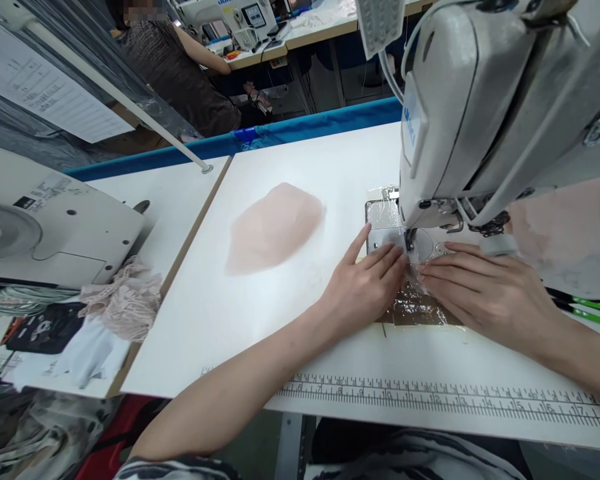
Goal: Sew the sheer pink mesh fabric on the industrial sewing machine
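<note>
Hands flat at the needle, sheer pink piece off to the left

Head view: left hand [367,283] palm down, fingers extended, open, at the silver metal needle plate [384,217]; right hand [495,287] angled in opposite, fingers together; can't tell if it pinches anything. Both flank the needle of the grey-white sewing machine [443,113], over a glossy brown taped patch [425,312] near the white table [180,353]'s front edge. Any sheer cloth there is too faint to confirm. To do it well: light, even pressure, fingertips clear of the needle, guide without tugging. The pale pink, sheer, irregular fabric piece [279,230] lies between table's left edge and machine; long axis diagonal, one end toward the front-left corner, the other toward the machine; blunt peak faces the back edge.
</note>
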`<move>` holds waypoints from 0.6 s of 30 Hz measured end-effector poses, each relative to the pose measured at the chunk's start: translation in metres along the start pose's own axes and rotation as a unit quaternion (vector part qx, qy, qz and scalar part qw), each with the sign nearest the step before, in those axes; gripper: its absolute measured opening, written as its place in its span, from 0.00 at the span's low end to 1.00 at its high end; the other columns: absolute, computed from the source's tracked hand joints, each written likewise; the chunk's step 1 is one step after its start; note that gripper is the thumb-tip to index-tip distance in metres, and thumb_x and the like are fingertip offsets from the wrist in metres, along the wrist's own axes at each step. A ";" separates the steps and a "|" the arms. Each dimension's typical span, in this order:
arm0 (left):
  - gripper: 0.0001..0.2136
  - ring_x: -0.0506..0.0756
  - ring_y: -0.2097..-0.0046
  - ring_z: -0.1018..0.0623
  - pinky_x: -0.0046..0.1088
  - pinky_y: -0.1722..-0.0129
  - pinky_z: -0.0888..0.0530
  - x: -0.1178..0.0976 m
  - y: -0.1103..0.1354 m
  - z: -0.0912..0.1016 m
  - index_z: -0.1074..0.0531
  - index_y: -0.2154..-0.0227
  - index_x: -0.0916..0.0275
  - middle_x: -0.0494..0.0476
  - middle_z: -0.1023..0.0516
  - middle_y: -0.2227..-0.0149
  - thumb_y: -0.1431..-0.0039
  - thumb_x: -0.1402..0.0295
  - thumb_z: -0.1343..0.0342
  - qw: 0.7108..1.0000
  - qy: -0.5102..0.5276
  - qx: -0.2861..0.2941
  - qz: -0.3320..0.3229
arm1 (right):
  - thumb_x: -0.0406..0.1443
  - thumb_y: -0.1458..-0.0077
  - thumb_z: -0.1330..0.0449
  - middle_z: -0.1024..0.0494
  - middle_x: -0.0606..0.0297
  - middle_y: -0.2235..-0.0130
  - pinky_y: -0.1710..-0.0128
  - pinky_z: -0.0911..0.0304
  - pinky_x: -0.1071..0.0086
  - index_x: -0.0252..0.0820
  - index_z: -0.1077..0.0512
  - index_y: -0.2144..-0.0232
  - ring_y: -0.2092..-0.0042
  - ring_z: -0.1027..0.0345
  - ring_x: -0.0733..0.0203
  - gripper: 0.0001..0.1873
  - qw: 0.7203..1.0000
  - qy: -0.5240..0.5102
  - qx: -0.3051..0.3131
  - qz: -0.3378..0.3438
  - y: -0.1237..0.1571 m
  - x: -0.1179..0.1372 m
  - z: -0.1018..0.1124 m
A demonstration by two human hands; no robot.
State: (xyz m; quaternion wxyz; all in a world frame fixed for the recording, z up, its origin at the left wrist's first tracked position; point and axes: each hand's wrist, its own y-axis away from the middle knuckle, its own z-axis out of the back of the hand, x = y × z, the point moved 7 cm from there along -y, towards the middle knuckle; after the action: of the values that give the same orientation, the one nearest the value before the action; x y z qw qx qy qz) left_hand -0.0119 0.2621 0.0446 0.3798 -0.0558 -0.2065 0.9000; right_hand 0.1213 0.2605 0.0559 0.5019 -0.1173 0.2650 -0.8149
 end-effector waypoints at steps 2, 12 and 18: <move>0.14 0.56 0.44 0.21 0.51 0.30 0.42 -0.001 0.000 0.002 0.24 0.49 0.67 0.61 0.20 0.48 0.29 0.68 0.51 1.000 0.000 -0.008 -0.003 | 0.25 0.41 0.40 0.17 0.61 0.55 0.47 0.29 0.56 0.39 0.21 0.59 0.54 0.22 0.55 0.12 1.000 0.001 0.007 -0.003 0.000 0.000 -0.001; 0.14 0.56 0.46 0.20 0.52 0.30 0.40 -0.005 0.002 0.006 0.23 0.51 0.67 0.61 0.19 0.50 0.30 0.68 0.51 1.000 0.002 -0.021 -0.005 | 0.28 0.39 0.40 0.17 0.61 0.54 0.47 0.29 0.54 0.40 0.20 0.59 0.52 0.23 0.54 0.10 1.000 -0.001 0.007 -0.004 0.001 0.006 0.004; 0.15 0.57 0.46 0.20 0.55 0.30 0.43 0.002 -0.002 0.003 0.25 0.50 0.69 0.62 0.19 0.50 0.28 0.67 0.53 1.000 -0.013 -0.026 0.000 | 0.31 0.37 0.42 0.17 0.61 0.54 0.48 0.29 0.54 0.42 0.20 0.56 0.52 0.23 0.54 0.11 0.999 0.023 0.017 -0.026 0.000 0.001 -0.001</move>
State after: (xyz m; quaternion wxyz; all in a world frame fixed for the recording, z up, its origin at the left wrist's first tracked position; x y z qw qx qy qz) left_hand -0.0132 0.2640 0.0481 0.3754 -0.0544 -0.2345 0.8951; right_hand 0.1200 0.2598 0.0549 0.4766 -0.0969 0.2597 -0.8343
